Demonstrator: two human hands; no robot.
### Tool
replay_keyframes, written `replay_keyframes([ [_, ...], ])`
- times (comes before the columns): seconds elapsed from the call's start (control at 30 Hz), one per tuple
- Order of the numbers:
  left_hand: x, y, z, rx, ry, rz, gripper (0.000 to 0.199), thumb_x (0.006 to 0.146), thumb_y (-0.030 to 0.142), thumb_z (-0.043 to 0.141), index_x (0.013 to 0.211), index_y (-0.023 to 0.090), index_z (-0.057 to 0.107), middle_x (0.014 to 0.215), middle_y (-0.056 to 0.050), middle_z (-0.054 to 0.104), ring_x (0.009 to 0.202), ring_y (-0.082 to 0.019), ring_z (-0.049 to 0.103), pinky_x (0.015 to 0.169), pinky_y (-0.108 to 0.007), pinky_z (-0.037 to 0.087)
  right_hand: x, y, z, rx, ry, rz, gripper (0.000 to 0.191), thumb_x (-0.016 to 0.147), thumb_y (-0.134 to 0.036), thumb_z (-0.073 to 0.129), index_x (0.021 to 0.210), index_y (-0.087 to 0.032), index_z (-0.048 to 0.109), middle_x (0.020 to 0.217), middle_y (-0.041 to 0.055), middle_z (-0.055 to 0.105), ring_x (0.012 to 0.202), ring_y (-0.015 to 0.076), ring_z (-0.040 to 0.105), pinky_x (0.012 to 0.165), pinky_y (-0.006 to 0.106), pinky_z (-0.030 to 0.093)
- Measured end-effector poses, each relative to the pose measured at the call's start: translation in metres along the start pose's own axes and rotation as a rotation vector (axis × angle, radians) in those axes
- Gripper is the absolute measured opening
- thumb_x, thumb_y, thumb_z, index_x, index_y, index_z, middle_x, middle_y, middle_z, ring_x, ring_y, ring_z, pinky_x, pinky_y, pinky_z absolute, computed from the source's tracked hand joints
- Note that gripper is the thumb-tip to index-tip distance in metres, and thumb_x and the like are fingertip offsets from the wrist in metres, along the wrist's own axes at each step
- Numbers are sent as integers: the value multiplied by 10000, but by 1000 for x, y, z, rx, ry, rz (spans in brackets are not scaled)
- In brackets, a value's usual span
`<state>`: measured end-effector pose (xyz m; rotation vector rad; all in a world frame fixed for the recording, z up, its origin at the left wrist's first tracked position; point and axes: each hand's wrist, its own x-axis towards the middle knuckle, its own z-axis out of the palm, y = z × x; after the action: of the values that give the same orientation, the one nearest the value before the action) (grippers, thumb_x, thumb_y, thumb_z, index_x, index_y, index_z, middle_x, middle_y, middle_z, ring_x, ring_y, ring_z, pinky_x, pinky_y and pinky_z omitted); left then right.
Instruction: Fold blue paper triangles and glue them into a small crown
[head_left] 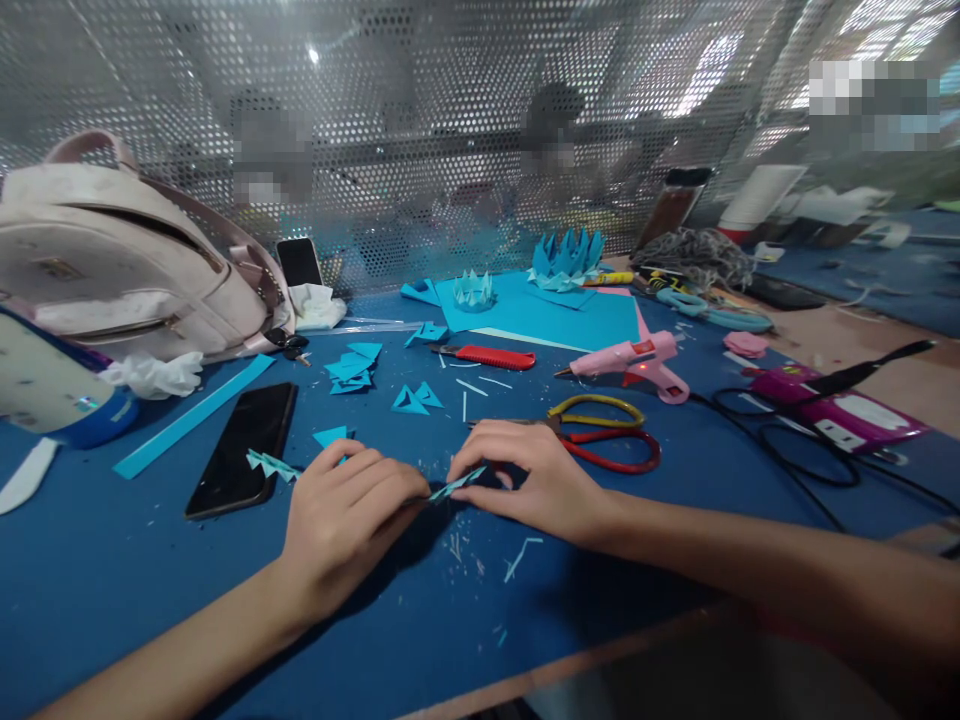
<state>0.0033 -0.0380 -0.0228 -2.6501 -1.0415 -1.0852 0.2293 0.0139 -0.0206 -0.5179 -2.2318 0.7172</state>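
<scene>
A chain of folded light-blue paper triangles (pixel 457 485) spans the short gap between my hands, low over the blue tabletop. My left hand (pixel 352 510) is closed around its middle, and the zigzag tail comes out on the left above a black phone (pixel 244 450). With thumb and fingers, my right hand (pixel 532 475) pinches the other end. Behind the right hand lie scissors (pixel 611 455) with one yellow and one red handle, their blades partly hidden. Blue folded paper triangles (pixel 412 398) and a flat pile of blue paper pieces (pixel 352 368) lie beyond my hands.
Further back are a red craft knife (pixel 495 357), a pink glue gun (pixel 637 365) with its black cord, and two paper crowns (pixel 474 290) on blue sheets. A pale backpack (pixel 135 260) stands left; a purple pouch (pixel 840 405) lies right. Perforated metal (pixel 420 120) closes the back.
</scene>
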Motion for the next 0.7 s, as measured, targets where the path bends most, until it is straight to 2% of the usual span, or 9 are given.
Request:
replay_keyframes([
  [0.13,-1,0,1,-31,-18,-25,72,949,120,611,927,186,632,852,16,727,714,-136,613,742,-319,366,1,1,1,54,-20,82,76,844,-224,744,859,-155,713,783,17,684,588,88,478,520,203,378],
  [0.33,-2,-1,2,-40,-16,-41,71,964,153,598,915,199,619,843,25,725,710,-133,608,748,-316,366,2,0,2,81,-26,108,54,842,-201,726,830,-154,704,775,14,676,598,85,482,515,193,371],
  [0.47,-1,1,3,-71,-31,-72,91,968,147,580,902,206,599,836,23,719,701,-132,604,741,-317,364,1,0,3,67,-9,78,54,844,-197,711,819,-157,685,746,1,655,586,82,464,507,192,368],
  [0.57,0,4,3,-121,-45,-104,49,940,189,646,917,210,609,849,25,723,717,-136,621,752,-320,369,0,1,4,49,10,37,41,853,-188,691,827,-159,676,751,8,657,626,94,500,513,192,381],
  [0.7,2,7,4,-167,-34,-132,88,908,242,704,922,205,625,857,17,726,728,-146,639,766,-330,380,-1,1,5,27,2,-15,25,871,-179,670,849,-168,673,779,18,667,676,107,548,551,199,422],
])
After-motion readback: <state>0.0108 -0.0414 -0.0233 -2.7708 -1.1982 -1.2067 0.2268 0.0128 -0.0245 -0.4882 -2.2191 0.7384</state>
